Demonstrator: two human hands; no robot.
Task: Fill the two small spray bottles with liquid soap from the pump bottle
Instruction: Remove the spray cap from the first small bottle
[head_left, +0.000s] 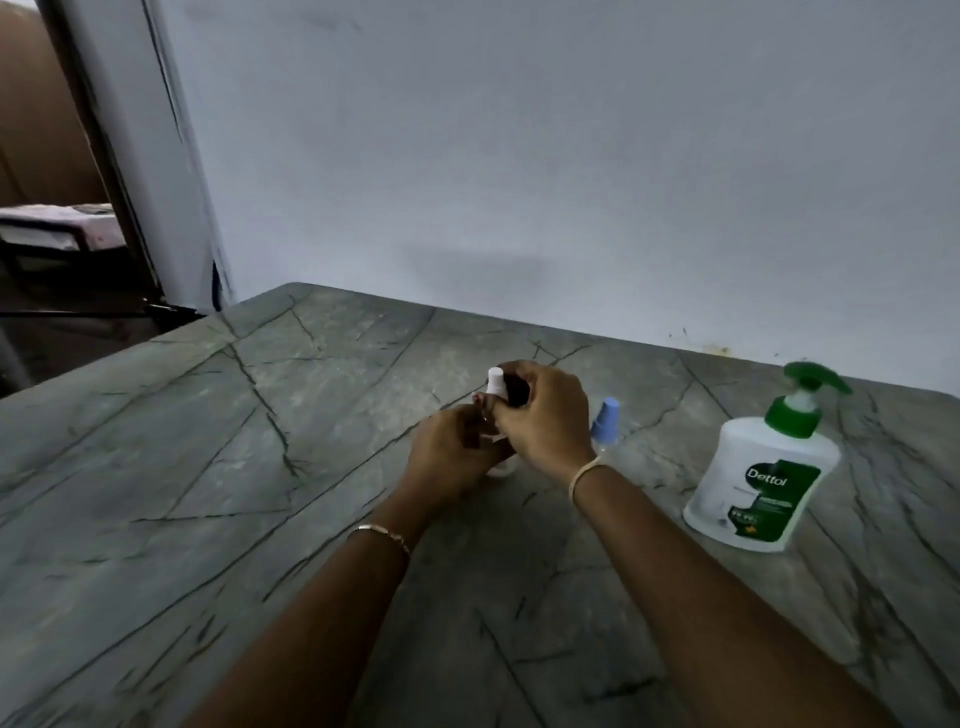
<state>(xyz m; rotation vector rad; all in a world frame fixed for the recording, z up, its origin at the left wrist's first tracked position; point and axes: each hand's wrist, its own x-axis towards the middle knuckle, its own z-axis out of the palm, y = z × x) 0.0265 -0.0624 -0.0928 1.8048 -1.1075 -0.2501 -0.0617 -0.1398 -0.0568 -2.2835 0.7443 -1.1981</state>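
A small spray bottle with a white cap (495, 383) stands near the middle of the grey marble table (260, 441). My left hand (453, 453) grips its body, which is mostly hidden. My right hand (540, 415) curls its fingers around the bottle's top, just beside the white cap. A second small spray bottle with a blue cap (605, 422) stands right behind my right wrist, partly hidden. The white pump bottle with a green pump and green label (762, 467) stands upright at the right.
A pale wall (519, 156) runs along the table's far edge. A doorway (62, 208) opens at the left past the table's corner. Bare tabletop stretches to the left and front of my hands.
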